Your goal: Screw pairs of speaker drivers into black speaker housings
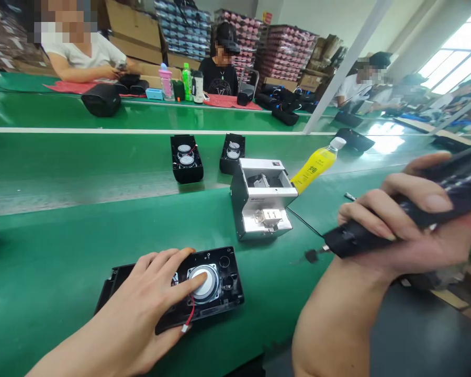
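Observation:
My left hand (160,288) grips a black speaker housing (233,283) lying on the green bench, open side up. One finger rests on the round, pale-centred speaker driver (208,283) inside it. A red wire with a white connector (186,328) hangs over the housing's near edge. Raised at the right, my right hand (396,220) is closed around a long black casing (347,238), blurred and partly cut off by the frame. Just under its lower end is a small dark plug-like piece (311,255); whether it is attached cannot be made out.
A silver-and-black bench device (265,201) stands ahead, with a yellow bottle (316,167) leaning behind it. Two more black housings with drivers (186,159) (233,152) sit on the green conveyor (102,167). Several people work across it; stacked boxes (133,31) rise behind.

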Demonstrator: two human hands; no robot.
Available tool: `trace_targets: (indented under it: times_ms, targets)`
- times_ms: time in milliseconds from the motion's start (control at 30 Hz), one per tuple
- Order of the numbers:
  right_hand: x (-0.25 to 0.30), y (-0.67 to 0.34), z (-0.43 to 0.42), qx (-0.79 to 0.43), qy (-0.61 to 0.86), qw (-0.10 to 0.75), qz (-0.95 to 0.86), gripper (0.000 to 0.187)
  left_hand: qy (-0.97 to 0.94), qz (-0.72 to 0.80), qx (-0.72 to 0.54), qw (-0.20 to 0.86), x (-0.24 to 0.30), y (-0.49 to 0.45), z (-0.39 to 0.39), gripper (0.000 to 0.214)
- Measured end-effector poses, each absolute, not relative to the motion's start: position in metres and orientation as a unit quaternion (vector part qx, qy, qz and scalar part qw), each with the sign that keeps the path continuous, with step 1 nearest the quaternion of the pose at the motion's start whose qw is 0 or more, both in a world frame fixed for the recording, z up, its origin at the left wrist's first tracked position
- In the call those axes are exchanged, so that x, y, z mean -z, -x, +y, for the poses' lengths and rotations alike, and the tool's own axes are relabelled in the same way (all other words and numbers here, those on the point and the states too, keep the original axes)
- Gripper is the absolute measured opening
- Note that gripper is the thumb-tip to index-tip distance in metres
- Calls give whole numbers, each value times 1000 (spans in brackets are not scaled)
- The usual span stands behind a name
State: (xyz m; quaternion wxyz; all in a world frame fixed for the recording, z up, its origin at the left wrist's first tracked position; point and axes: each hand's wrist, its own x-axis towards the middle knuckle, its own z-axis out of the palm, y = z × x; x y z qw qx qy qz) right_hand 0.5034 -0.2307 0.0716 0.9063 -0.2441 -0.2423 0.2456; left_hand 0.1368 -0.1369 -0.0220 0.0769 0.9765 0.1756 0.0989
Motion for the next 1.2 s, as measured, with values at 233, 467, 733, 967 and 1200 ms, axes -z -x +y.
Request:
trace_targets:
  times_ms: [233, 467, 733, 967, 1200]
  targets:
    - [-69, -464, -193, -90, 369, 846, -373, 53, -979, 164, -98, 72, 24, -149, -151, 74]
    - [-52, -458, -188, -29, 372, 801, -467, 36, -988, 107, -104, 40, 24, -147, -143, 78]
    - [-40, -466, -177, -46, 342, 807, -478, 43, -989, 102, -106, 21, 27, -137, -135, 70]
    - [-46, -456, -192, -80, 345, 801, -483, 48, -984, 135, -89, 77, 28, -139, -136, 70]
    - [-79, -429, -222, -135, 427, 772, -451, 39, -976, 160, -48, 138, 17, -144, -140, 68]
